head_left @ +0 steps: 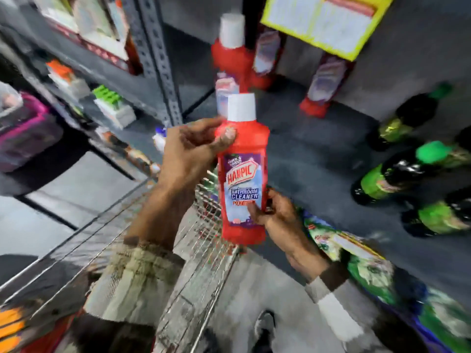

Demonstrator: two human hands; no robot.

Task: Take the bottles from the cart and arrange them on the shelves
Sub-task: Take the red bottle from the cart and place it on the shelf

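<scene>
Held bottle: I hold a red Harpic bathroom cleaner bottle (243, 171) in the air in front of the grey shelf (318, 159), above the far end of the wire cart (193, 240).
Axis: its long axis runs upright, the white cap (241, 106) pointing up and the base down, with a very slight lean; the label faces me.
Left hand: my left hand (190, 154) pinches the bottle's shoulder just under the cap, thumb pressed on the front, the other fingers curled behind.
Right hand: my right hand (281, 217) clasps the lower part from the right side, thumb laid across the bottom of the label.
Shelf, back edge: three more red bottles of the same kind stand there; one (230, 59) is directly behind my bottle, one (266, 57) is just to its right, and one (322, 85) is further right under a yellow card (326, 24).
Shelf, right edge: dark bottles with green caps (413, 169) stand in a group, well apart from mine.
Lower shelf edge: green packets (367, 271) lie just beside my right wrist.
Sharpness: everything but the held bottle is blurred.
</scene>
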